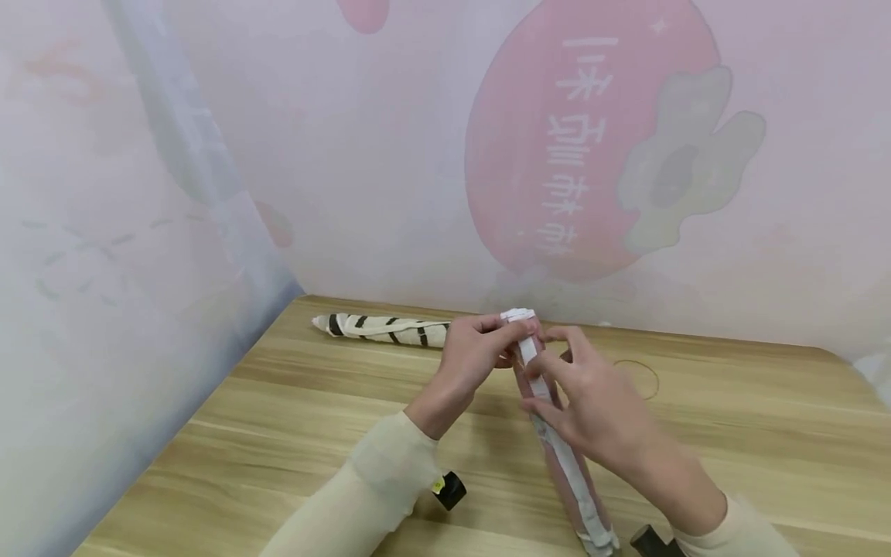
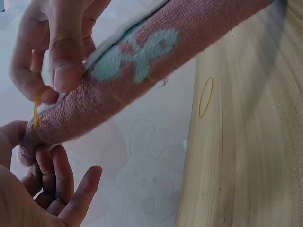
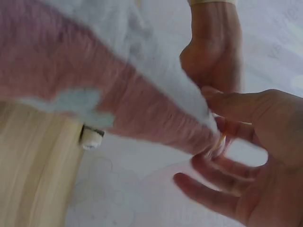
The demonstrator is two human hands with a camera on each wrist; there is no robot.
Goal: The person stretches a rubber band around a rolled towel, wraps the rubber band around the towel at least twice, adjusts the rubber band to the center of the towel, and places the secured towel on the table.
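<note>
A rolled pink towel (image 1: 567, 464) with a white edge and a teal figure (image 2: 137, 52) is held tilted above the wooden table (image 1: 278, 418). My left hand (image 1: 476, 352) grips its far end, thumb and fingers curled round the tip. Just below it, my right hand (image 1: 581, 387) pinches a thin yellow rubber band (image 2: 35, 113) against the roll. In the right wrist view the pink roll (image 3: 71, 71) fills the upper left. There, the right hand (image 3: 255, 156) pinches at the roll's tip, with the left wrist (image 3: 213, 52) behind.
A second rolled towel (image 1: 383, 329), cream with dark stripes, lies at the back of the table by the wall. A loose yellow rubber band (image 1: 643, 375) lies on the wood to the right of my hands. Pink printed sheeting covers the back and left walls.
</note>
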